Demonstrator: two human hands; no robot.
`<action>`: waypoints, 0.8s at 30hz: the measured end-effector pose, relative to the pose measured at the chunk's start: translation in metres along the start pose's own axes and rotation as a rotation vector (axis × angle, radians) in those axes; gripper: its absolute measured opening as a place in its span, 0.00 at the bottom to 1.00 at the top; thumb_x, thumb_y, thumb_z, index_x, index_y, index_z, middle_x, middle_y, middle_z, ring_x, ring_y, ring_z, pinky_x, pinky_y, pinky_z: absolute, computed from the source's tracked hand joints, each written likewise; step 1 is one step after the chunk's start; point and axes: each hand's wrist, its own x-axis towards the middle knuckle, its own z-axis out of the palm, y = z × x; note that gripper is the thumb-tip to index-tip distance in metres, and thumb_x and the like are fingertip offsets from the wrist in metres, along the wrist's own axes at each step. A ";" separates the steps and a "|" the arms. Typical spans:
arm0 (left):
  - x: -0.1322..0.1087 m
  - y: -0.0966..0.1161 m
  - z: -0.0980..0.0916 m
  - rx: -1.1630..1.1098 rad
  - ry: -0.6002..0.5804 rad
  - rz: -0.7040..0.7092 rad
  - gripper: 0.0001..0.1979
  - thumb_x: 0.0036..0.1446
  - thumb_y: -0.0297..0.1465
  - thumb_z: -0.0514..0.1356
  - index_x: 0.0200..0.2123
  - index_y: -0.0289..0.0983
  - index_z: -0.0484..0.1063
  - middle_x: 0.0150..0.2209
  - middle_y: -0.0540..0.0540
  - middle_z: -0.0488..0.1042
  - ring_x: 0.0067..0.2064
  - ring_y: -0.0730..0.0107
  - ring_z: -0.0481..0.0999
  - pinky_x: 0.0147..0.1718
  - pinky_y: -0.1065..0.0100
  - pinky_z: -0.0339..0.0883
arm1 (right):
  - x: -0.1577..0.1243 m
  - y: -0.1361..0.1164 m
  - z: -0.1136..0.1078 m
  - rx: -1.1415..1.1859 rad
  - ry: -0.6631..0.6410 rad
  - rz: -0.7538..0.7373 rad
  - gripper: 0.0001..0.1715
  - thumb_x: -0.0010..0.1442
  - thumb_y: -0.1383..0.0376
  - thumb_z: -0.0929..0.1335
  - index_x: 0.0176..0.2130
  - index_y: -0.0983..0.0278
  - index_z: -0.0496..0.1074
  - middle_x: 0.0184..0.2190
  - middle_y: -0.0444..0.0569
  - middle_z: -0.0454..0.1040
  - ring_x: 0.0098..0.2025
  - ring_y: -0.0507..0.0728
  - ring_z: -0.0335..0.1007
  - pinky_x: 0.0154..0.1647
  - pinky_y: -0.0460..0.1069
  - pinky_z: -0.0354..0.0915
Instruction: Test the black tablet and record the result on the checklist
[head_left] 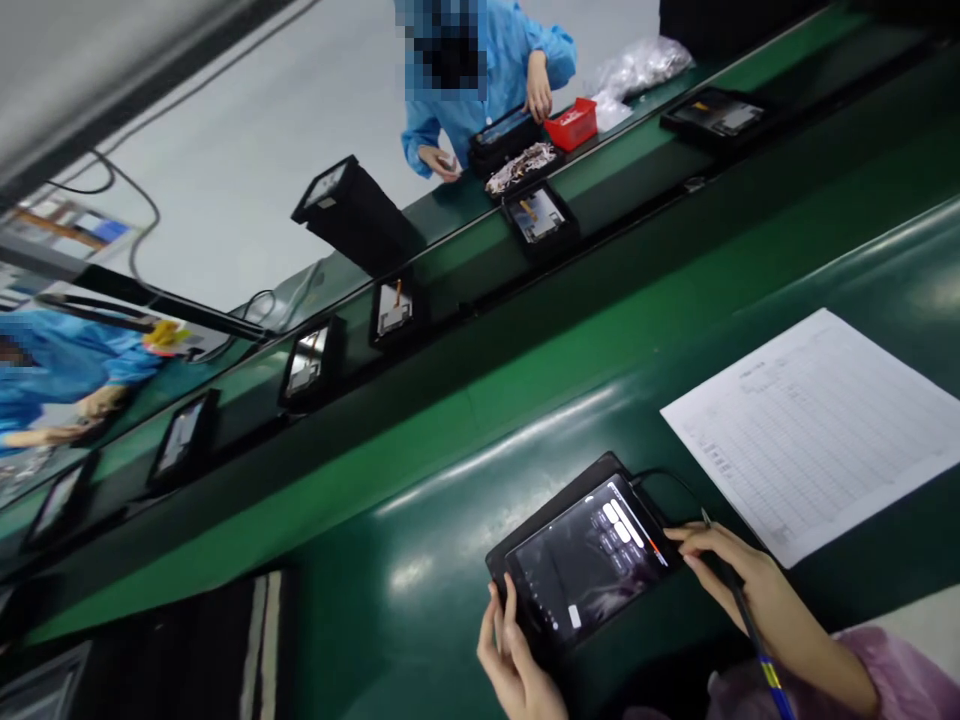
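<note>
A lit tablet (577, 560) lies in a dark frame or tray (551, 510) on the green bench, its screen showing a menu of white and grey boxes. My left hand (514, 655) grips the near-left edge, with its fingertips beside the screen. At the opposite side, my right hand (742, 585) has its fingertips on the right edge, near a thin black cable (667, 475) that runs from the upper right. A pen (750, 625) with a blue and yellow end is held across the same hand, its tip pointing up past the fingers.
A printed form sheet (817, 430) lies to the right. Beyond the bench, a green conveyor (480, 400) carries several black trays (544, 220). Two people in blue work across it, near a red bin (574, 125) and a black tray stack (360, 215). A dark box (172, 650) is at lower left.
</note>
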 end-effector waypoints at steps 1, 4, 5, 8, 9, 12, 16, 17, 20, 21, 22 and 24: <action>-0.002 -0.002 0.002 -0.050 0.029 0.002 0.20 0.73 0.44 0.54 0.60 0.39 0.65 0.62 0.38 0.71 0.70 0.52 0.61 0.72 0.45 0.51 | 0.002 -0.001 0.001 -0.004 0.009 0.001 0.15 0.84 0.53 0.60 0.47 0.54 0.70 0.50 0.47 0.76 0.50 0.62 0.75 0.51 0.52 0.72; 0.000 -0.009 0.008 -0.099 0.105 0.054 0.18 0.71 0.43 0.58 0.56 0.38 0.67 0.57 0.38 0.75 0.68 0.50 0.65 0.71 0.44 0.52 | 0.010 -0.002 0.002 -0.007 0.028 0.032 0.08 0.78 0.63 0.62 0.46 0.53 0.69 0.51 0.44 0.75 0.50 0.61 0.73 0.52 0.54 0.70; 0.001 -0.012 0.009 -0.088 0.115 0.090 0.17 0.70 0.42 0.58 0.55 0.38 0.68 0.56 0.38 0.76 0.68 0.50 0.66 0.71 0.44 0.52 | 0.014 -0.001 0.003 0.002 0.033 0.044 0.07 0.77 0.65 0.62 0.46 0.53 0.69 0.52 0.43 0.74 0.51 0.61 0.73 0.53 0.55 0.70; 0.004 -0.019 0.009 -0.064 0.133 0.174 0.16 0.69 0.41 0.59 0.53 0.38 0.69 0.53 0.38 0.78 0.67 0.49 0.68 0.70 0.44 0.55 | 0.029 -0.002 0.003 0.021 0.021 0.027 0.08 0.76 0.66 0.62 0.48 0.53 0.68 0.54 0.44 0.72 0.55 0.63 0.70 0.57 0.58 0.67; 0.005 -0.021 0.009 -0.064 0.140 0.183 0.16 0.68 0.41 0.60 0.53 0.38 0.68 0.52 0.39 0.79 0.66 0.49 0.69 0.70 0.44 0.55 | 0.034 -0.002 0.003 0.023 0.009 0.013 0.09 0.76 0.66 0.62 0.48 0.53 0.69 0.54 0.45 0.72 0.55 0.63 0.69 0.58 0.58 0.67; 0.006 -0.021 0.008 -0.069 0.147 0.186 0.16 0.68 0.40 0.60 0.52 0.38 0.69 0.51 0.39 0.79 0.65 0.49 0.70 0.70 0.43 0.55 | 0.046 -0.002 0.003 0.032 0.006 -0.021 0.09 0.76 0.67 0.62 0.49 0.55 0.69 0.54 0.47 0.71 0.53 0.63 0.70 0.53 0.57 0.70; 0.005 -0.019 0.009 -0.046 0.152 0.179 0.15 0.68 0.40 0.60 0.51 0.37 0.69 0.51 0.38 0.79 0.65 0.50 0.70 0.70 0.43 0.55 | 0.052 0.001 -0.002 -0.009 0.057 -0.031 0.10 0.76 0.67 0.62 0.49 0.55 0.71 0.49 0.47 0.73 0.47 0.62 0.73 0.46 0.56 0.72; 0.005 -0.019 0.009 -0.032 0.152 0.178 0.15 0.69 0.40 0.59 0.51 0.37 0.70 0.51 0.38 0.79 0.66 0.50 0.69 0.70 0.43 0.54 | 0.052 0.002 -0.003 -0.021 0.047 -0.022 0.10 0.75 0.67 0.62 0.49 0.55 0.72 0.48 0.47 0.74 0.46 0.62 0.74 0.46 0.57 0.72; 0.004 -0.016 0.009 -0.008 0.142 0.174 0.15 0.69 0.41 0.59 0.51 0.38 0.71 0.52 0.39 0.79 0.66 0.50 0.68 0.70 0.43 0.54 | 0.052 0.003 -0.006 -0.029 0.004 -0.010 0.11 0.74 0.67 0.62 0.49 0.55 0.72 0.45 0.47 0.74 0.46 0.63 0.74 0.46 0.57 0.73; 0.004 -0.015 0.009 -0.003 0.140 0.163 0.14 0.69 0.41 0.59 0.50 0.38 0.71 0.52 0.39 0.79 0.67 0.50 0.67 0.70 0.44 0.53 | 0.053 0.004 -0.006 -0.031 0.007 -0.024 0.11 0.74 0.68 0.62 0.48 0.55 0.71 0.46 0.47 0.74 0.46 0.63 0.74 0.46 0.57 0.74; 0.005 -0.013 0.008 0.005 0.138 0.138 0.15 0.69 0.42 0.58 0.50 0.38 0.72 0.53 0.40 0.78 0.67 0.50 0.67 0.70 0.44 0.53 | 0.054 0.004 -0.006 -0.034 0.015 -0.045 0.11 0.74 0.69 0.62 0.48 0.55 0.71 0.47 0.47 0.73 0.48 0.63 0.74 0.47 0.58 0.74; 0.009 -0.007 0.003 0.020 0.127 0.044 0.16 0.69 0.43 0.58 0.51 0.39 0.72 0.56 0.40 0.76 0.67 0.49 0.66 0.70 0.46 0.55 | 0.058 0.004 -0.007 -0.068 0.036 -0.099 0.11 0.73 0.71 0.62 0.47 0.56 0.69 0.50 0.48 0.73 0.51 0.64 0.72 0.52 0.60 0.72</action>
